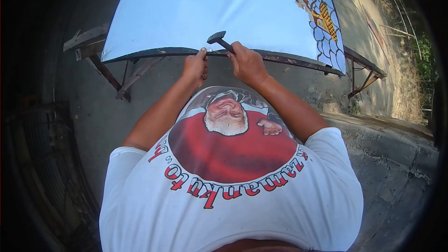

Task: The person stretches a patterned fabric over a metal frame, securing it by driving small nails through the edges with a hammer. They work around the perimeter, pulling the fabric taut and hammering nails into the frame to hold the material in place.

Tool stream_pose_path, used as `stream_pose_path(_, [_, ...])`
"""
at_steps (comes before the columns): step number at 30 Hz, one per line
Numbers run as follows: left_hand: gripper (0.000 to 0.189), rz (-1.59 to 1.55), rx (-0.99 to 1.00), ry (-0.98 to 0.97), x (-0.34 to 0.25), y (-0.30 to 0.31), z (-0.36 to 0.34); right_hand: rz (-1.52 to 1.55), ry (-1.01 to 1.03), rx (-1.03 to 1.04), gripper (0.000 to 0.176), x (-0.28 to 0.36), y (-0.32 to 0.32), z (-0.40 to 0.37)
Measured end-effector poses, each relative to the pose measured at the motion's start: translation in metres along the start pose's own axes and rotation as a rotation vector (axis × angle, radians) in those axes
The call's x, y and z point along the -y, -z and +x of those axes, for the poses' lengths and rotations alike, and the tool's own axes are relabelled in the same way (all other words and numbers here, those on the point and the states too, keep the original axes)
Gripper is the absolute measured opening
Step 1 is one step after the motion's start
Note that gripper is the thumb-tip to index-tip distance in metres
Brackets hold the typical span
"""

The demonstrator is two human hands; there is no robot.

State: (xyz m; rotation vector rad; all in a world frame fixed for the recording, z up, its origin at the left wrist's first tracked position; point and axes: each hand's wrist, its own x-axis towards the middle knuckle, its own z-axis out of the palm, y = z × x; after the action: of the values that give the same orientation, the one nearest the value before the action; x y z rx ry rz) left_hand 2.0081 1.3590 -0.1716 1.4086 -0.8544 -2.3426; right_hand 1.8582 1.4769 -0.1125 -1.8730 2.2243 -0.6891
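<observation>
Closest to the camera is a white T-shirt (233, 205) with a big round red print and red lettering. Both bare forearms stretch out from it toward the rusty metal rail (289, 59), which I'll use as the reference for everything else.

The left hand (195, 67) is right up against the near side of the rail. Its fingers are curled in tight and the thumb tip is pressed on the rail's edge. Can't tell if it's pinching anything small, it's too tiny to see.

The right hand (247, 64) is just beside it, also on the near side of the rail, wrapped closed around the handle of a hammer (217, 37). The handle crosses the rail at a slant, and the dark head sits just past the rail, over the sheet.

A white sheet (205, 9) lies on top of the rail and spreads away from it, with a blue scale-pattern corner (322, 14) at the rail's right end. An angled brace (137, 74) drops from under the rail's left end to the concrete ground (93, 112).

To the right, on the near side of the rail, there's a rough concrete ledge (387, 149). Dry grass (406, 93) is well beyond the rail's right end.
</observation>
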Motion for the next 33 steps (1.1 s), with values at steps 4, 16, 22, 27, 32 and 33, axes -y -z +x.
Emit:
stream_pose_path(4, [0.034, 0.017, 0.029, -0.008, 0.001, 0.001, -0.001, -0.014, -0.057, 0.075, 0.020, -0.005, -0.002, -0.003])
stream_pose_path(16, [0.036, 0.067, 0.012, 0.028, -0.006, -0.002, -0.004, 0.183, -0.197, 0.028, 0.020, 0.001, -0.015, -0.010])
stream_pose_path(22, [0.037, 0.056, 0.226, 0.054, -0.011, 0.003, -0.014, 0.442, -0.289, -0.126, 0.019, 0.016, -0.003, -0.001])
stream_pose_path(27, [0.059, -0.148, 0.529, 0.127, -0.034, -0.002, -0.031, 0.551, -0.312, -0.244, 0.019, 0.019, 0.020, 0.003])
stream_pose_path(32, [0.073, -0.270, 0.550, 0.141, -0.063, -0.024, -0.069, 0.585, -0.237, -0.205, 0.016, 0.023, 0.038, 0.007])
stream_pose_path(33, [0.076, -0.308, 0.544, 0.144, -0.065, -0.025, -0.072, 0.499, -0.199, -0.161, 0.016, 0.026, 0.041, 0.007])
